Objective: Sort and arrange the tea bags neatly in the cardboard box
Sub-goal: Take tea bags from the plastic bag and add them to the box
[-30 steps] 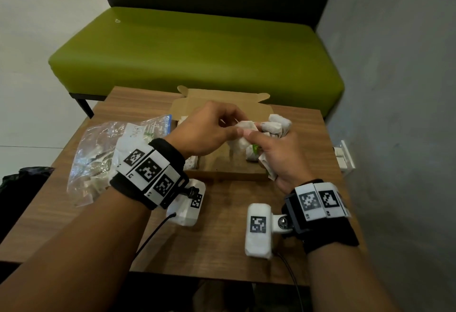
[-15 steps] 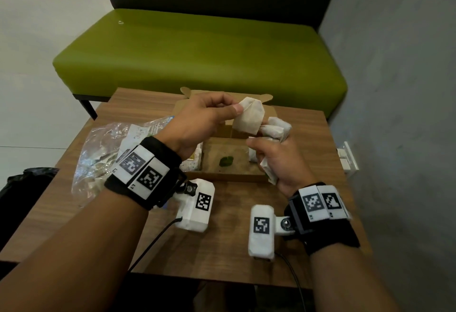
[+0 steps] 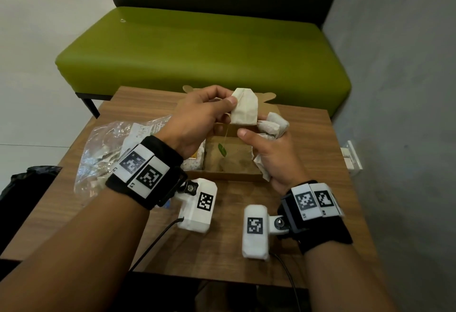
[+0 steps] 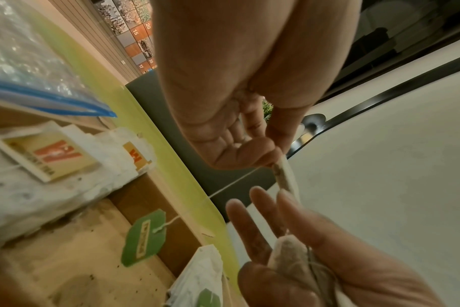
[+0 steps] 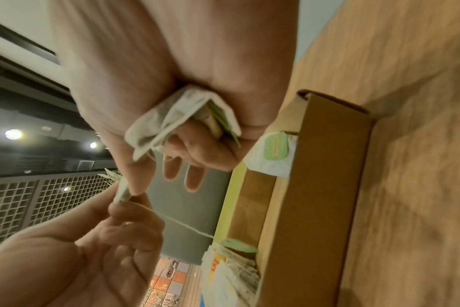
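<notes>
We had left hand (image 3: 197, 111) pinching one tea bag (image 3: 244, 110) frame centre, right hand (image 3: 274, 153) clutching several tea bags (image 3: 272, 125); green tag (image 3: 222, 150) dangling on its string could snag the cardboard box (image 3: 232, 176).

The box (image 3: 229, 176) sits on the table (image 3: 308, 139), toward its far edge. Left of the box lies a plastic bag (image 3: 106, 153). Behind the table stands a bench (image 3: 197, 52). Inside the box, a stack of tea bags (image 3: 195, 161) lies against the left wall. Above the box, the left hand (image 3: 197, 116) holds one tea bag (image 3: 244, 110); its string hangs into the box, tag (image 3: 222, 150) near the floor. The right hand (image 3: 274, 156) is at the box's right side, holding a bunch of tea bags (image 3: 271, 126).
</notes>
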`<state>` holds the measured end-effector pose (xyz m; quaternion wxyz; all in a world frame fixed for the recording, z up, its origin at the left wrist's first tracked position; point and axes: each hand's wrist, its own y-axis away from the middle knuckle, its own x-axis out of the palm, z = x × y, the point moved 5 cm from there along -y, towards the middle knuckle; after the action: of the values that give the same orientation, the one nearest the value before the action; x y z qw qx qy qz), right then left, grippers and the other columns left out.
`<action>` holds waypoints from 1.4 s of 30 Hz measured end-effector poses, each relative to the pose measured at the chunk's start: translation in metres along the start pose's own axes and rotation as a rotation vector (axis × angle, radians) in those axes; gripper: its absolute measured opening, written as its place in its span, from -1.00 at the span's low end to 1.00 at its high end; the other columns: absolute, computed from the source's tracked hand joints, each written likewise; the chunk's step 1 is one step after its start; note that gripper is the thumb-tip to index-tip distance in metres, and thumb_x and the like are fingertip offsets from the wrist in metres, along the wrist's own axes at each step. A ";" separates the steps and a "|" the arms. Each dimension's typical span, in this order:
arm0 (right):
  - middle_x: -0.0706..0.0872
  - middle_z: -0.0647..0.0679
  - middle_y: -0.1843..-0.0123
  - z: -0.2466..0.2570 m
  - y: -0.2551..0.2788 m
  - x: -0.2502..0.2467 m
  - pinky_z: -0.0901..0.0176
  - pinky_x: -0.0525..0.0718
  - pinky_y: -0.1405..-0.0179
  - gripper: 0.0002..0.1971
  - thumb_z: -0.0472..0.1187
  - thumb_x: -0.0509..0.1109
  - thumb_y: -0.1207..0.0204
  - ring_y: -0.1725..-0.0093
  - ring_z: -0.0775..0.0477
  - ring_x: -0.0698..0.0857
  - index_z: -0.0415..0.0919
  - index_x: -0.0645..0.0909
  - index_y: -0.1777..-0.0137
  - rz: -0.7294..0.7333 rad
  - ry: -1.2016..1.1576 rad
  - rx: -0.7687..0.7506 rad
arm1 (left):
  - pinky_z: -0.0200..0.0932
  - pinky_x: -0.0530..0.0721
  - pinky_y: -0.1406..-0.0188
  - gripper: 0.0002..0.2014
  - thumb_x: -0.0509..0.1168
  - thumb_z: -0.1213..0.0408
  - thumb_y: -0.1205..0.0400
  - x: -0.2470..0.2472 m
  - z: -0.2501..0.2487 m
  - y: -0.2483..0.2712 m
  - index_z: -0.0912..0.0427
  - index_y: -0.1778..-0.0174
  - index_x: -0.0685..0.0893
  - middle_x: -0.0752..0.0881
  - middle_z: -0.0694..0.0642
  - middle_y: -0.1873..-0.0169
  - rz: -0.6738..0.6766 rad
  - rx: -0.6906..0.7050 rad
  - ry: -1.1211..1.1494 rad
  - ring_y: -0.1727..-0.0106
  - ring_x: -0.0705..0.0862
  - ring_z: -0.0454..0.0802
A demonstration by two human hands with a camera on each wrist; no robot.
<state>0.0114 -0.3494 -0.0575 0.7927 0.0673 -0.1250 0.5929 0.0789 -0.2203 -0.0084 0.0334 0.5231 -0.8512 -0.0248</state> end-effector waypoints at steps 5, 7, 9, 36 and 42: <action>0.79 -0.34 -0.11 0.001 0.001 0.012 0.02 0.76 -0.12 -0.71 -0.59 0.44 -0.51 -0.13 -0.16 0.78 -0.41 0.66 -0.22 0.089 -0.075 -0.032 | -0.37 0.50 0.53 -0.94 0.28 0.35 -0.72 0.010 -0.002 0.004 0.16 0.06 0.62 0.64 -0.03 0.41 0.075 -0.020 0.038 0.45 0.54 -0.19; 0.80 -0.26 -0.06 0.003 0.001 0.012 0.15 0.75 -0.06 -0.73 -0.58 0.41 -0.53 -0.07 -0.07 0.80 -0.34 0.68 -0.17 0.100 -0.117 -0.029 | -0.38 0.50 0.57 -0.90 0.27 0.36 -0.72 0.011 -0.003 0.004 0.15 0.10 0.62 0.63 0.00 0.42 0.077 -0.029 0.051 0.47 0.53 -0.19; 0.80 -0.19 0.09 0.004 0.001 0.008 0.24 0.72 0.12 -0.80 -0.52 0.43 -0.55 0.12 0.03 0.79 -0.27 0.69 -0.07 0.081 -0.096 -0.031 | -0.37 0.48 0.58 -0.88 0.27 0.36 -0.73 0.009 -0.003 0.003 0.13 0.13 0.61 0.63 0.01 0.42 0.068 -0.030 0.053 0.49 0.54 -0.20; 0.70 -0.03 0.28 0.005 -0.003 -0.009 0.05 0.57 0.27 -0.84 -0.29 0.50 -0.58 0.30 0.05 0.65 -0.02 0.67 0.16 -0.242 0.112 -0.007 | -0.24 0.69 0.23 -0.91 0.22 0.38 -0.75 0.015 0.002 0.003 0.19 0.07 0.50 0.65 0.06 0.29 -0.007 0.087 -0.140 0.30 0.66 -0.22; 0.67 -0.01 0.33 0.000 0.001 -0.002 0.04 0.56 0.14 -0.75 -0.32 0.47 -0.57 0.24 0.05 0.64 -0.02 0.68 0.31 -0.052 0.198 0.079 | -0.09 0.68 0.18 -0.84 0.31 0.28 -0.69 -0.005 -0.002 0.001 0.07 0.21 0.56 0.65 0.09 0.17 -0.241 0.159 -0.173 0.12 0.63 -0.05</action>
<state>0.0103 -0.3513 -0.0586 0.8130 0.0428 -0.0210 0.5803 0.0809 -0.2150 -0.0064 -0.0848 0.6185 -0.7812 -0.0060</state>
